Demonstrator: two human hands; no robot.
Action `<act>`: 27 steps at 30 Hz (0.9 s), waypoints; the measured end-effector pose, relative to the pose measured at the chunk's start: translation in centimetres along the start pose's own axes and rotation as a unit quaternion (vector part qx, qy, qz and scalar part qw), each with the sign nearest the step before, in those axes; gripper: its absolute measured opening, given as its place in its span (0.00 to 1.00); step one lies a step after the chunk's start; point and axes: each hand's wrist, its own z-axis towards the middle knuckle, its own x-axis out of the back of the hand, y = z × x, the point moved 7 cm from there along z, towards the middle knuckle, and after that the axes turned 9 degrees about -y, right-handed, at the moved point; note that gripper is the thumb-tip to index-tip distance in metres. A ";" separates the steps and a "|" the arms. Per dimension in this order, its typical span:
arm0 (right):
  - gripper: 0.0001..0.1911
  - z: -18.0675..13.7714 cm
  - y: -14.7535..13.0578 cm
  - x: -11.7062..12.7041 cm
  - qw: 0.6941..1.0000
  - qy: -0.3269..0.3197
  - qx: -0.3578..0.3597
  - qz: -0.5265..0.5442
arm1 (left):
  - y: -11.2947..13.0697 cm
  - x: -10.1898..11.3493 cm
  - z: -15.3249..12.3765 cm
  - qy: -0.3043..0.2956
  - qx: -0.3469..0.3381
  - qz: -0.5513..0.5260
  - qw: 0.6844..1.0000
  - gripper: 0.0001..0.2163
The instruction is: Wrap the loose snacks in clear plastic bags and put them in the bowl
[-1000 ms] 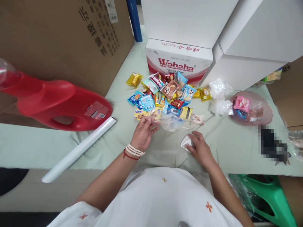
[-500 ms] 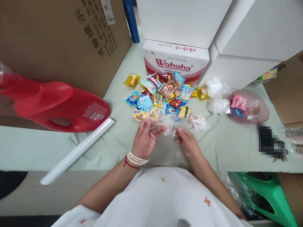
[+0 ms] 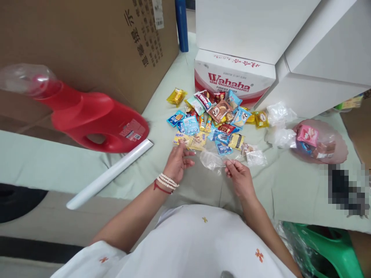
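My right hand (image 3: 239,175) pinches the edge of a clear plastic bag (image 3: 213,160), which stretches to the left just above the cloth. My left hand (image 3: 176,162) is apart from the bag, its fingers spread. Its fingertips overlap the near edge of a yellow cookie packet (image 3: 181,137); whether they touch it I cannot tell. A second yellow cookie packet (image 3: 198,141) lies beside it. Beyond is a pile of wrapped snacks, among them a brown wafer packet (image 3: 219,111), a light blue packet (image 3: 190,125) and a yellow-and-black packet (image 3: 236,141).
A Wahaba carton (image 3: 234,79) stands behind the pile. On the right, a pink translucent bowl (image 3: 339,148) holds a few snacks, with crumpled clear bags (image 3: 280,114) nearby. To the left lie a red jug (image 3: 95,112) and a white roll (image 3: 110,173).
My left hand has let go of the clear bag and opened, near the yellow cookie packet. My right hand keeps the bag, now more spread out. The camera view has shifted leftward.
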 end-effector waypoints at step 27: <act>0.28 -4.5 2.5 8.7 0.992 0.104 -0.065 -0.012 | -1.7 5.2 -1.0 -0.082 -0.034 0.190 0.978 0.24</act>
